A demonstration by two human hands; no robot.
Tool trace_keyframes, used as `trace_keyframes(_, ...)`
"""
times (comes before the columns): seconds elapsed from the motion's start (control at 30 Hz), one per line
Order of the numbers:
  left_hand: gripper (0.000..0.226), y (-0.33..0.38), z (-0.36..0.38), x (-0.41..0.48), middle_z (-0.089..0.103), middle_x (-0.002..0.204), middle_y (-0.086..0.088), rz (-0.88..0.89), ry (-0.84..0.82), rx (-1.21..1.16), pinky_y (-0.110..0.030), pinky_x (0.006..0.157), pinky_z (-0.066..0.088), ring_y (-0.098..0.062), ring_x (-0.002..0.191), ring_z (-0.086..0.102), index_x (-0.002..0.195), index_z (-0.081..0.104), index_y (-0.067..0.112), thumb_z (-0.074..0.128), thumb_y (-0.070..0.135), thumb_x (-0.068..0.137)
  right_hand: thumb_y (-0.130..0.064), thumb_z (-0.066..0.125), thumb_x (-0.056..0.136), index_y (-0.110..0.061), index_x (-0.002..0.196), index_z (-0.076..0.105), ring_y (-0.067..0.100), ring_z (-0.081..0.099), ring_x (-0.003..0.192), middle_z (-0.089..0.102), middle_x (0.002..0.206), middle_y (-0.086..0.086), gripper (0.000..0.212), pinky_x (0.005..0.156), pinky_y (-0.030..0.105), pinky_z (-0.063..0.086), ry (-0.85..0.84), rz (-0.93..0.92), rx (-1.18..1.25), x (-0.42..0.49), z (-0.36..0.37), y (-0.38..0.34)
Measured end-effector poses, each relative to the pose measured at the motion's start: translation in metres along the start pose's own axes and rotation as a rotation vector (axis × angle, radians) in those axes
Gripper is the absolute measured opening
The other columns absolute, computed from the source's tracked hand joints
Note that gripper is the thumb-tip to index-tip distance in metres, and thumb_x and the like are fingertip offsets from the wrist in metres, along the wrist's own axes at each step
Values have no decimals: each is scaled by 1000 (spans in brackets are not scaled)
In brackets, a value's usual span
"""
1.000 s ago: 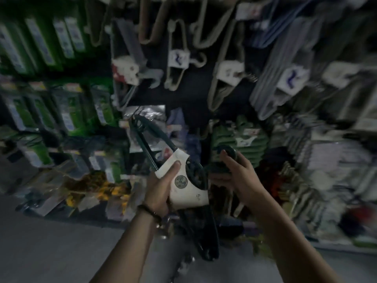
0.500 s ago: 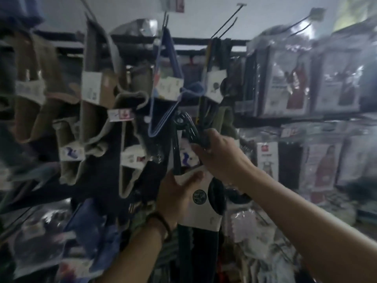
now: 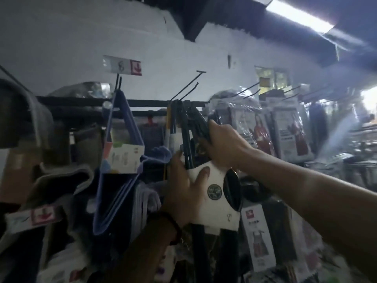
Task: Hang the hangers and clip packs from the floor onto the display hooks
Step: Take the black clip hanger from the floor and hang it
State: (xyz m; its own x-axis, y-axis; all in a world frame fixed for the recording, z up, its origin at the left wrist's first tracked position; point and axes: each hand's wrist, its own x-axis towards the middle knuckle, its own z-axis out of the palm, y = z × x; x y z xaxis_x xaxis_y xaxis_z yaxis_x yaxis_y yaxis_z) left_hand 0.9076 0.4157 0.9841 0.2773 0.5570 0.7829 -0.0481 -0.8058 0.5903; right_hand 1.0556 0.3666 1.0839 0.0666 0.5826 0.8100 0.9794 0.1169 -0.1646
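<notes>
Dim shop aisle under a fluorescent ceiling tube [image 3: 299,15], with stock crowded along a black crossbar rail [image 3: 146,103].

Head view: the bundle of dark plastic hangers in a white card sleeve [image 3: 220,211] is raised to the rail, its top just beneath the black two-prong wire display hook [image 3: 189,90]. The left hand [image 3: 187,193] grips the sleeve, thumb across its face. The right hand [image 3: 222,148] is curled round the hanger necks above. Whether the hanger hooks sit on the prong cannot be told.

Recommendation: the right hand should steer all the necks together onto the lower prong while the left carries the weight, releasing only once the bundle hangs freely. The pack of blue hangers with a pale card label [image 3: 124,158] hangs near on the left and could snag.
</notes>
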Motion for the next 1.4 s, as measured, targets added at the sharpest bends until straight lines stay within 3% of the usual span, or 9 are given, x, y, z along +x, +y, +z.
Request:
trace_keyframes(0.13, 84, 9, -4, 50, 12, 168, 14, 254, -25, 380, -38, 124, 33, -13, 153, 28, 164, 11, 33, 66, 31, 101, -36, 52, 104, -12, 102, 52, 25, 66, 66, 68, 86, 10, 24, 56, 42, 59, 121, -45, -90, 67, -13, 18)
trace_keyframes(0.3, 103, 23, -7, 110, -18, 171, 22, 378, -82, 660, -30, 121, 27, -13, 159, 11, 167, -4, 35, 72, 40, 97, -32, 56, 103, -11, 112, 49, 35, 65, 74, 67, 89, 15, 24, 66, 47, 60, 305, -19, -48, 123, -16, 36)
trace_keyframes(0.53, 112, 4, -2, 157, -24, 170, 24, 395, -141, 913, -39, 126, 28, -14, 161, 10, 165, -12, 39, 74, 41, 94, -32, 51, 106, -10, 120, 45, 35, 56, 73, 62, 87, 14, 26, 60, 38, 40, 404, 15, 70, 146, 21, 69)
trace_keyframes(0.63, 111, -5, 2, 166, -24, 170, 23, 361, -144, 979, -46, 124, 36, -16, 160, 13, 166, -10, 35, 73, 46, 93, -30, 50, 107, -11, 118, 46, 37, 62, 77, 64, 90, 15, 23, 60, 39, 43, 363, -2, 92, 156, 32, 80)
trace_keyframes(0.8, 109, -15, 4, 178, -21, 172, 21, 328, -142, 973, -37, 123, 35, -14, 158, 17, 167, -8, 33, 73, 42, 95, -25, 51, 105, -10, 115, 48, 39, 65, 84, 67, 98, 18, 18, 64, 42, 48, 285, 1, 124, 176, 42, 85)
trace_keyframes(1.03, 109, -34, 0, 202, -18, 174, 13, 258, -165, 1072, -48, 130, 23, -19, 162, 5, 168, -7, 26, 69, 50, 93, -23, 55, 104, -9, 116, 53, 37, 69, 85, 68, 103, 17, 19, 62, 43, 53, 219, 24, 107, 200, 65, 88)
trace_keyframes(1.2, 110, -45, -2, 213, 0, 176, 5, 152, -219, 1147, -48, 127, 29, -28, 160, 16, 167, 0, 30, 73, 50, 87, -2, 65, 94, -3, 126, 48, 37, 70, 98, 67, 110, 19, 36, 80, 47, 62, 43, 51, 45, 211, 86, 85)
trace_keyframes(1.33, 112, -59, -6, 225, 1, 176, -1, 51, -240, 1245, -49, 128, 25, -32, 160, 15, 167, 2, 23, 70, 52, 83, 0, 60, 96, -3, 127, 43, 39, 69, 103, 67, 114, 23, 35, 83, 46, 60, -49, 54, 97, 222, 103, 84)
trace_keyframes(1.4, 109, -64, -4, 227, 9, 175, -3, 44, -228, 1229, -49, 124, 33, -35, 157, 25, 166, 9, 21, 73, 51, 83, 0, 57, 99, -1, 134, 39, 40, 67, 108, 64, 121, 26, 40, 86, 42, 58, -124, 62, 125, 226, 112, 86)
